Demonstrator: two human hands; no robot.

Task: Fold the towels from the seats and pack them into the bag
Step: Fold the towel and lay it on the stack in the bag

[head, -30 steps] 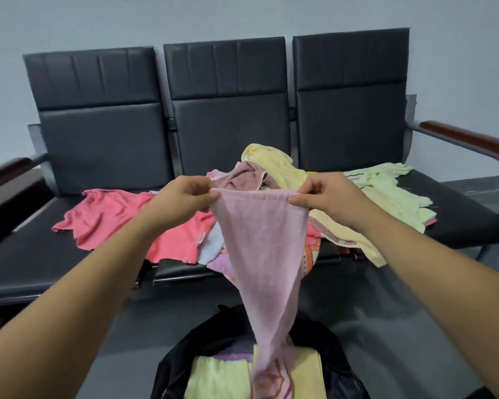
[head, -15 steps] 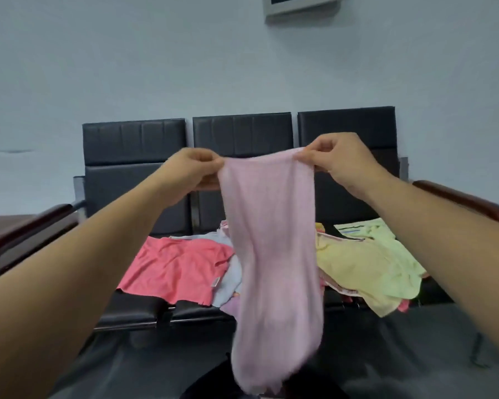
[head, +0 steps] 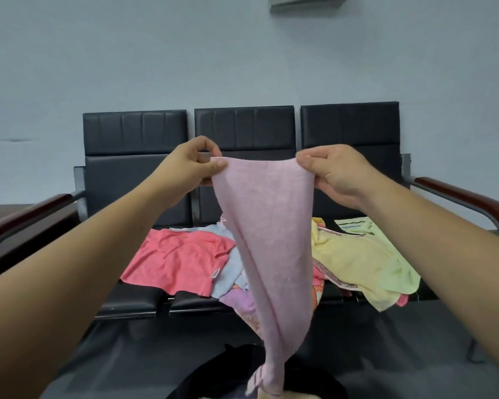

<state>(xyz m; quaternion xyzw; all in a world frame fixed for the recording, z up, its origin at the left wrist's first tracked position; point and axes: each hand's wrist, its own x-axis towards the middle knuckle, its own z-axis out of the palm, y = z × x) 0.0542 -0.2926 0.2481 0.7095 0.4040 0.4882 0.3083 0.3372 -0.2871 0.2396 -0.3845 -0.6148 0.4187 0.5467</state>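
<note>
Pale grey wall (head: 127,53) behind a row of three black padded seats (head: 133,174) with wooden armrests. A person faces them with both bare arms stretched forward.

The left hand (head: 190,165) pinches one top corner of a pink towel (head: 268,240) between thumb and forefinger. The right hand (head: 334,174) pinches the opposite top corner the same way. The towel's top edge is pulled nearly straight between them, in the air in front of the middle seat back. Below that it narrows and hangs limp in a loose twist. Its lower end reaches the open black bag (head: 231,370) on the floor at the near edge, but it is not clear whether it touches what is inside.

Unfolded towels lie on the seats. A coral towel (head: 179,260) is on the left with a light blue towel (head: 228,272) just beside it. A purple patterned cloth (head: 239,300) hangs over the front edge. A yellow towel (head: 355,260) and a light green towel (head: 355,226) are on the right.

The pink towel looks light, thin and very soft, so it will likely sag wherever it is unsupported. Corners and hems are probably the best places to hold it, since a grip in the middle would bunch it. The hanging end probably needs shaking out or catching before a clean fold.
</note>
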